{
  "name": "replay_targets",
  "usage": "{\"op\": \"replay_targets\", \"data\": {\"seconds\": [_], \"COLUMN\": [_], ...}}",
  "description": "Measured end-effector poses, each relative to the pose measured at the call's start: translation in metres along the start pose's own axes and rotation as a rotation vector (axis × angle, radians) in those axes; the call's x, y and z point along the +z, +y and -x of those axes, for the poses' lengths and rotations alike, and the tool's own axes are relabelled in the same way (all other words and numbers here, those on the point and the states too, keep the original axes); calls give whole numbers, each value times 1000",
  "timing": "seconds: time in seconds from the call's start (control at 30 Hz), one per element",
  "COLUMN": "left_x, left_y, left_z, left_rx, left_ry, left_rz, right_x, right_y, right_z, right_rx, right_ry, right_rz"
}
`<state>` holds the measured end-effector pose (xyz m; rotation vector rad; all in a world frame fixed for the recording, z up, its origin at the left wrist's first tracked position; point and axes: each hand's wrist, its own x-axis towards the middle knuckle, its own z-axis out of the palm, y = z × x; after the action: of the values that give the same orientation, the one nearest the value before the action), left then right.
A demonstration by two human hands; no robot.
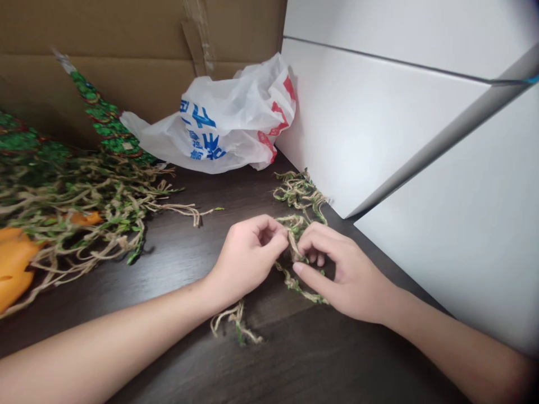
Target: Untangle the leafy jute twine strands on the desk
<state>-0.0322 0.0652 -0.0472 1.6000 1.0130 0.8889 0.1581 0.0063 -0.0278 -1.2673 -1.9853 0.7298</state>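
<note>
My left hand (248,255) and my right hand (341,269) meet over a dark wooden table (168,280). Both pinch a strand of jute twine with green leaves (295,224) between thumb and fingers. The twine runs back to a small tangle (300,192) near the white wall and trails under my left wrist to a frayed end (236,324). Both hands are closed on the twine, fingertips almost touching each other.
A large heap of the same leafy twine (80,207) lies at the left, with orange pieces (12,264) in it. A white plastic bag (223,123) sits at the back against brown cardboard (126,50). White panels (400,146) wall off the right side.
</note>
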Motion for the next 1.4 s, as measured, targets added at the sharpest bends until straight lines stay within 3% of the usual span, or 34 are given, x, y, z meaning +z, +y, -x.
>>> {"op": "replay_targets", "data": {"seconds": [0.13, 0.4, 0.53, 0.63, 0.73, 0.87, 0.97, 1.13, 1.23, 1.4], "left_x": [0, 0, 0, 1, 1, 2, 2, 3, 3, 3], "left_y": [1, 2, 2, 2, 6, 10, 7, 1, 1, 1], "left_z": [1, -3, -5, -6, -5, -1, 2, 1, 1, 7], "left_rx": [36, -113, -144, -162, -119, -92, -94, -30, -5, -29], "left_ry": [-33, -18, 8, 23, 54, 39, 14, 10, 49, -3], "left_rz": [-22, 232, 323, 422, 458, 335, 254, 245, 222, 242], "right_x": [2, -5, -4, -2, 0, 4, 5, 2, 3, 7], "right_y": [2, -8, -8, -3, 0, -5, -9, -7, -8, -16], "right_z": [-2, 5, 4, 0, -2, 1, 3, 2, 3, 8], "right_rx": [51, -310, -199, -7, 57, -50, -129, -111, -161, -226], "right_ry": [-24, -67, -94, 0, 17, -55, -15, 42, -36, -169], "right_rz": [27, -68, -176, -290, -351, -271, -179, -106, -118, -174]}}
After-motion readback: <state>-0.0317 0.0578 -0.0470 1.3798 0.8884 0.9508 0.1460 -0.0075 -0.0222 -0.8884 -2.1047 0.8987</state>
